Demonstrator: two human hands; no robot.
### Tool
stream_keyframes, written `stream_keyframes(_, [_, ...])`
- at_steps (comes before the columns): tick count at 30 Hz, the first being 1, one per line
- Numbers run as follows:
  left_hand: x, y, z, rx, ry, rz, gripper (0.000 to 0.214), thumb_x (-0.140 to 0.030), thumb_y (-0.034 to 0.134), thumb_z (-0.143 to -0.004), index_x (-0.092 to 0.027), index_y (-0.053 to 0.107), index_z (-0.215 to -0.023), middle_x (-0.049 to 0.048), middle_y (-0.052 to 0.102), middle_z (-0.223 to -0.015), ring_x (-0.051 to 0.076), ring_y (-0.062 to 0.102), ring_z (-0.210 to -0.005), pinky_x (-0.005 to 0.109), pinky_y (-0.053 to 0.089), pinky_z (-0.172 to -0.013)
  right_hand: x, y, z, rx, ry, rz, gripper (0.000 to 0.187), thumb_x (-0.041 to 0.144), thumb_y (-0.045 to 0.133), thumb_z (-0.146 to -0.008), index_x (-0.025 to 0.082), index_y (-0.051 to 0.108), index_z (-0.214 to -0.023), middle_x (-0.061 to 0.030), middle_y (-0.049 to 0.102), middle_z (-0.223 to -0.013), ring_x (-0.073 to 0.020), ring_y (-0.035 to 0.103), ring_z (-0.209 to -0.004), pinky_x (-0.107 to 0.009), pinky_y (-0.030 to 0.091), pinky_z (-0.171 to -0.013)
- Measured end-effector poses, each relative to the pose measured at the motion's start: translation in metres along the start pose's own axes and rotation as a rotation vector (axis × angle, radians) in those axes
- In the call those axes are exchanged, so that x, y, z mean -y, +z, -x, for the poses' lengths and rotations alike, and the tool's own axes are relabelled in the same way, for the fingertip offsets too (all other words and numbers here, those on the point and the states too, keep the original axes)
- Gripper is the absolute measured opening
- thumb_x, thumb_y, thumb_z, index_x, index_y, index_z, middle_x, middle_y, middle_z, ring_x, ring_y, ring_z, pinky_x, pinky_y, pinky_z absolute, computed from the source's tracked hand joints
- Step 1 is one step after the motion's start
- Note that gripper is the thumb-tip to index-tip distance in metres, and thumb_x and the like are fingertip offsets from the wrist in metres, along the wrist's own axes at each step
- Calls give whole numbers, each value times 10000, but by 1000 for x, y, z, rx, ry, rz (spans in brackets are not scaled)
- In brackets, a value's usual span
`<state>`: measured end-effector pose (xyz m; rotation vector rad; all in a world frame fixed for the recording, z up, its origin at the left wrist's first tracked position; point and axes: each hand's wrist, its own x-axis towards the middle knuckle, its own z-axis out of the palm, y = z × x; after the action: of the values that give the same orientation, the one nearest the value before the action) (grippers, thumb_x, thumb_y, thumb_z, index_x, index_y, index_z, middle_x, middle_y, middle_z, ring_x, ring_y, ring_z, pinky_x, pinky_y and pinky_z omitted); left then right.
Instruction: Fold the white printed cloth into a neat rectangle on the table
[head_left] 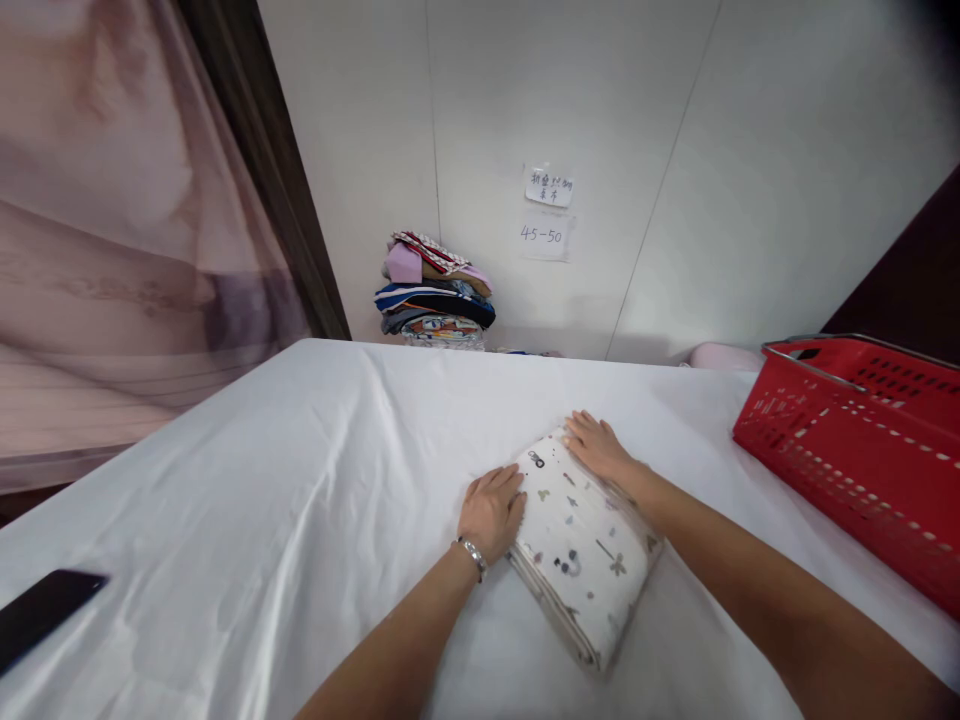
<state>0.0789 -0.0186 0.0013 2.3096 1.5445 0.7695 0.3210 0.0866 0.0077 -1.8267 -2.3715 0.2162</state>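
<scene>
One dark phone (45,608) lies at 8 o'clock on the white-covered table (247,480). At centre, a folded patterned cloth (581,550) lies flat. The left hand (491,510) presses its 9 o'clock edge, fingers together. The right hand (598,445) presses its 12 o'clock corner, fingers slightly apart. A red basket (862,450) sits at 3 o'clock, and stacked clothes (435,295) at 12, by the wall.
</scene>
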Motion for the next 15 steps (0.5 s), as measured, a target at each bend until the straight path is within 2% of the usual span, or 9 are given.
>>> stream_keyframes(5, [-1,-2,0,12,-14,-22,341,-294,409,-863,-237,560,-1164,1,504,-1289,209,418,-1191,416,334,-994,11,1,10,46,-2,25,535,458,261,-893,181,339,-1344,-84,220,-1461,-240,124,-1345,-485,107,-1055])
stream_keyframes(8, [0,-2,0,14,-1,-21,343,-293,401,-867,-237,556,-1168,5,503,-1291,205,412,-1197,413,340,-992,22,-4,19,26,-10,8,528,435,279,-893,173,333,-1348,-100,212,-1462,-246,115,-1346,-489,103,-1051])
stream_keyframes(11, [2,0,0,-2,17,-17,339,-291,405,-865,-244,558,-1165,6,509,-1285,201,418,-1189,407,344,-988,39,-2,36,26,-145,-36,524,445,302,-889,219,309,-1361,-81,197,-1468,-232,97,-1350,-479,72,-1057])
stream_keyframes(13, [3,0,-1,-5,17,-16,337,-287,414,-861,-246,560,-1162,8,511,-1282,204,422,-1184,409,344,-986,50,1,49,79,-223,-70,547,474,309,-883,235,286,-1374,-71,176,-1475,-221,96,-1351,-465,62,-1064])
stream_keyframes(15, [2,0,-1,-2,9,-12,339,-284,418,-858,-244,560,-1163,10,510,-1283,207,420,-1184,412,343,-985,60,2,59,124,-209,-100,570,487,307,-880,223,273,-1384,-76,146,-1481,-222,82,-1353,-458,64,-1068])
